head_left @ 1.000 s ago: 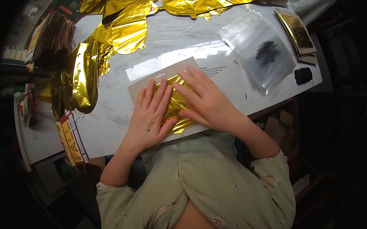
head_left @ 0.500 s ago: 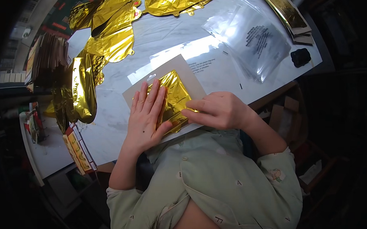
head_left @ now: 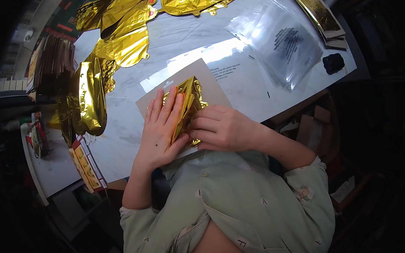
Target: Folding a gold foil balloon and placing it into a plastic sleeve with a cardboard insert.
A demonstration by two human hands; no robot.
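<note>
A folded gold foil balloon (head_left: 191, 88) lies on a grey backing card (head_left: 213, 84) near the table's front edge. My left hand (head_left: 157, 125) rests flat on the foil's left part and the card, fingers stretched out. At the foil's right side, my right hand (head_left: 227, 129) has its fingers closed on the edge, which is lifted and bunched toward my left hand. Its fingertips are partly hidden against the foil. A clear plastic bag (head_left: 229, 69) lies just beyond the card.
More gold foil balloons (head_left: 125, 45) spread along the left and far side. Clear bags (head_left: 298, 54) are piled at the far right, beside gold-faced cards (head_left: 322, 17) and a small black object (head_left: 333, 63). A card stack (head_left: 53, 67) and a printed box (head_left: 87, 165) stand left.
My right hand has moved left over the card, drawing the foil's right edge up and inward. My left hand has stayed nearly in place.
</note>
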